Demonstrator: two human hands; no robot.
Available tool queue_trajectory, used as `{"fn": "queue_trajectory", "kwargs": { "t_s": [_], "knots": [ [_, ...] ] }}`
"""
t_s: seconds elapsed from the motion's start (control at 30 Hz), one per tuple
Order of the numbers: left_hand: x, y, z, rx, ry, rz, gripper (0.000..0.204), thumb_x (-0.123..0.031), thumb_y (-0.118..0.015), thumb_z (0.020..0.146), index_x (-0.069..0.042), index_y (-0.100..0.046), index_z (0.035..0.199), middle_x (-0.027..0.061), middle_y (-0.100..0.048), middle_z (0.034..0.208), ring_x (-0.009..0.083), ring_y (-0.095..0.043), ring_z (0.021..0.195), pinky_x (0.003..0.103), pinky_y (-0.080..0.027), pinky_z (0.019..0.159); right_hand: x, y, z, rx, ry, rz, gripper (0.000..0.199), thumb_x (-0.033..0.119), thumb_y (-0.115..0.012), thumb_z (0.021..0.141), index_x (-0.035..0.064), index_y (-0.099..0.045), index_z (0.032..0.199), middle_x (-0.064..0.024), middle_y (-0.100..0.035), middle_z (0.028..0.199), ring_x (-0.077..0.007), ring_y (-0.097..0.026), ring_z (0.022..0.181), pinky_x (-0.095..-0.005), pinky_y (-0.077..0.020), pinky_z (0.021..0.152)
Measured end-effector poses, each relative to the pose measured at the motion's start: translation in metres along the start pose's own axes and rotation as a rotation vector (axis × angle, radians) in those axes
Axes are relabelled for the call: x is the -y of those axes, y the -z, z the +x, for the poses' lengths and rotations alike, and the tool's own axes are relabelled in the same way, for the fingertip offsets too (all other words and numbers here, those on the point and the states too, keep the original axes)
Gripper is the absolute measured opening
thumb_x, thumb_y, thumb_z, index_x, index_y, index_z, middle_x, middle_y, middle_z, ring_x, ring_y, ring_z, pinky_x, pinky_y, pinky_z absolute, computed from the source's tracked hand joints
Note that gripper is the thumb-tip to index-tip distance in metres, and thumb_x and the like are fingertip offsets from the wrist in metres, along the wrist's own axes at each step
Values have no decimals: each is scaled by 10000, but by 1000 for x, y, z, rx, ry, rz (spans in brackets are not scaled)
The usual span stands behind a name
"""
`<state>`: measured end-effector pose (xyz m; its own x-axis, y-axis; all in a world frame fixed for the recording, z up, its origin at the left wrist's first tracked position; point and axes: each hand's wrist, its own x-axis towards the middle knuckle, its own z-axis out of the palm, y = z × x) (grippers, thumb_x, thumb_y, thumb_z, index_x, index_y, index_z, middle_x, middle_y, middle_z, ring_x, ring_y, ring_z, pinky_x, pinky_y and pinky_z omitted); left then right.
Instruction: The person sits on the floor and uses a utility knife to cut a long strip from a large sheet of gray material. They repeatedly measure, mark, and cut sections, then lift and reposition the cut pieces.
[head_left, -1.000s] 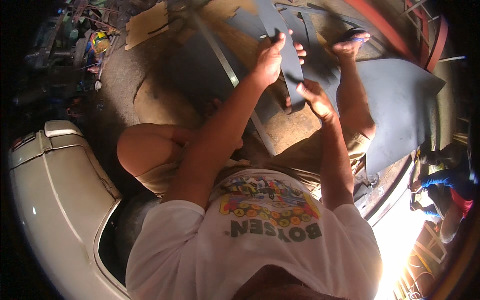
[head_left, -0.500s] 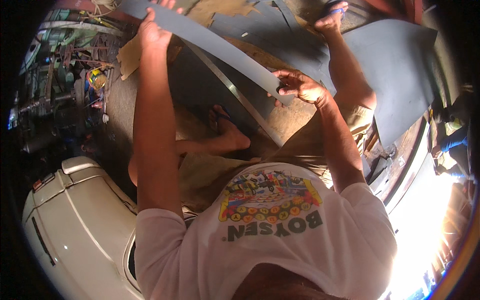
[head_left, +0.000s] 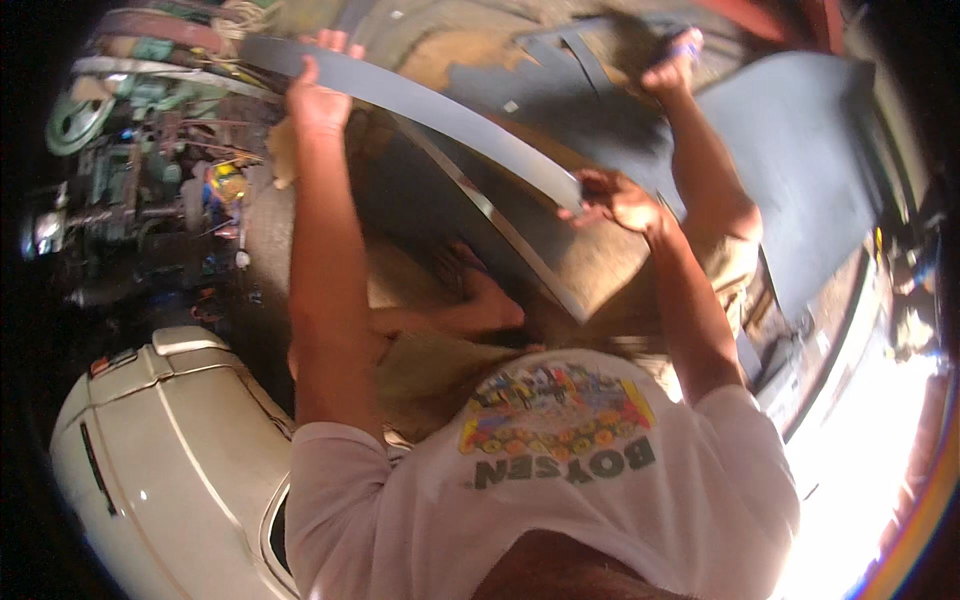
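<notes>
A long, flat grey strip [head_left: 440,112] stretches between my two hands and bows slightly. My left hand [head_left: 322,88] grips it toward its far left part, the thumb over one edge and the fingers past the other. Around the strip's near right end, my right hand [head_left: 622,203] is closed, thumb and fingers pinching it. Below the strip, a narrow metal straightedge [head_left: 490,210] lies slanted across a dark sheet [head_left: 405,200] on the floor. My legs are spread on both sides of this spot.
A large grey sheet [head_left: 790,150] lies at the right, beyond my leg. Cut grey sheet pieces [head_left: 540,95] and brown cardboard [head_left: 440,60] cover the floor ahead. Metal parts and tools [head_left: 130,190] crowd the left. A cream-coloured moulded body [head_left: 170,440] stands at lower left.
The view has shifted, so the scene sits slightly lower and further right. Both hands still hold the strip, which looks a little more bowed.
</notes>
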<state>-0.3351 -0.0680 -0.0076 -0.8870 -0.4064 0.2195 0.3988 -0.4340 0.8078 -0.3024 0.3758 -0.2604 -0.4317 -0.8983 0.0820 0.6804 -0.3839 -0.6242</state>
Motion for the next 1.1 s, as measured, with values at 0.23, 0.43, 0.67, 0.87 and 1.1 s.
{"fn": "queue_trajectory", "kwargs": {
  "t_s": [0.23, 0.43, 0.67, 0.87, 1.1],
  "knots": [
    [-3, -13, 0, 150, 18, -1, 546, -147, -669, 958, -133, -425, 1446, 174, -517, 1466, 420, -444, 1415, 718, -329, 1147, -11, -6, 6, -416, -60, -154, 608, -60, -664, 902, -121, -377, 1434, -253, -616, 1172, -448, -718, 977, -530, -644, 858],
    [2, -21, -5, 139, 8, 46, 626, -136, -618, 989, -66, -308, 1529, 256, -455, 1502, 470, -424, 1417, 739, -355, 1104, -9, -28, 4, -463, -82, -303, 641, -18, -678, 901, -113, -370, 1455, -251, -600, 1191, -390, -727, 955, -509, -641, 863],
    [-1, -24, 3, 111, -13, 79, 531, -150, -574, 1004, -72, -352, 1480, 237, -485, 1484, 479, -427, 1413, 747, -349, 1119, -18, 12, 8, -280, -13, -138, 717, 42, -678, 903, -160, -295, 1474, -324, -576, 1210, -490, -674, 1095, -536, -602, 930],
    [-8, -37, 1, 63, -23, 171, 530, -135, -494, 1044, -67, -293, 1530, 226, -446, 1513, 463, -424, 1415, 749, -370, 1114, -19, -3, 10, -326, 6, -138, 735, 34, -695, 880, -192, -305, 1462, -280, -645, 1050, -447, -710, 1027, -466, -632, 880],
    [5, -23, 44, 160, 71, 127, 496, -181, -489, 1058, -111, -347, 1528, 169, -403, 1571, 389, -352, 1483, 723, -349, 1141, 11, -24, 14, -515, 16, -306, 497, -72, -574, 919, -150, -431, 1388, -187, -636, 1073, -307, -750, 930, -353, -653, 784]
  ]
}}
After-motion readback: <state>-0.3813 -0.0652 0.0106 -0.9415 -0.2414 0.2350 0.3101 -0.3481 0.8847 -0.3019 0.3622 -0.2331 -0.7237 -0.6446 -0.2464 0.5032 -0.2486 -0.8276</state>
